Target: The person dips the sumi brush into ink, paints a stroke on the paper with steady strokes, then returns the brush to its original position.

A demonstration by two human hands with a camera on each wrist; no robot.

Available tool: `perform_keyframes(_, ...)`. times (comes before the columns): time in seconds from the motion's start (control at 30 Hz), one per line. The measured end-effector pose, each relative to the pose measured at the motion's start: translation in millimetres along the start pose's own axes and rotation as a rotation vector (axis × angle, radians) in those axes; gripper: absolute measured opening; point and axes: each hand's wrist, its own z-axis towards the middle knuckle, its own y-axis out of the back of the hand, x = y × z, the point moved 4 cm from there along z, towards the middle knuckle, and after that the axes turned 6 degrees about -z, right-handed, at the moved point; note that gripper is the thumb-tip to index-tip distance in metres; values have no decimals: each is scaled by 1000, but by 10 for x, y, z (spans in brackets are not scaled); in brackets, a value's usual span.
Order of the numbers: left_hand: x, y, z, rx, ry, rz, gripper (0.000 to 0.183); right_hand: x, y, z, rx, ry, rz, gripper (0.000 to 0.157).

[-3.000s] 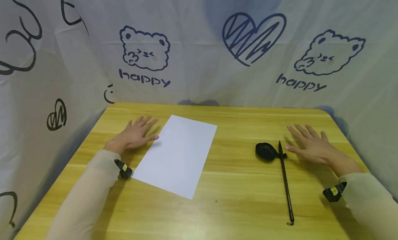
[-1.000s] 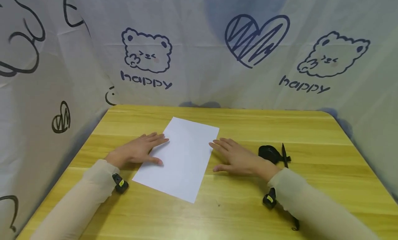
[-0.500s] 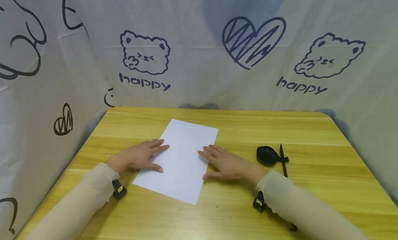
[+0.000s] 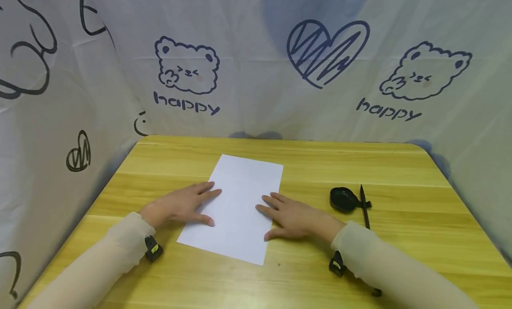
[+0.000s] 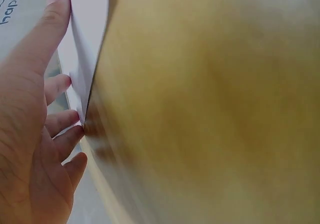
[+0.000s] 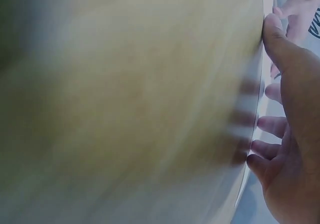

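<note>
One left hand, one right hand, fingers spread, touch centre-frame paper; sheet blank, unfolded: work judged barely begun, most remaining; black rod, right of frame, unheld.

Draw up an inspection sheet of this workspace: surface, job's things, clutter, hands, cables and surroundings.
Surface: wood-grain table, with a small dark speck near the paper's near right corner.
Job's things: one white sheet of paper, slightly askew, no marks visible.
Clutter: black rounded item with a stub; black pen-like stick lying across the stub, partly hidden by the right sleeve.
Left hand: fingers spread over the paper's left edge.
Right hand: fingers spread over the paper's right edge.
Cables: nothing seen.
Surroundings: pale cloth with drawn bear faces, hearts and "happy".
</note>
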Motion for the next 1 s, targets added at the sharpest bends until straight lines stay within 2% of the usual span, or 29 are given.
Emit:
perform_keyframes(0.23, -93, -12, -16, 19, -49, 21, 93, -43, -12, -134, -13, 10, -7, 81)
perform_keyframes(0.53, -247, -58, 3, 38, -168, 48, 93, -135, -49, -345, -4, 38, -11, 81)
perform_keyframes(0.77, -329, -84, 37, 56, -160, 70, 100, -186, -74, -530, -8, 54, 16, 80)
perform_keyframes(1.0, -522, -129, 32, 84, -169, 106, 108, -208, -45, -697, -24, 79, 31, 80)
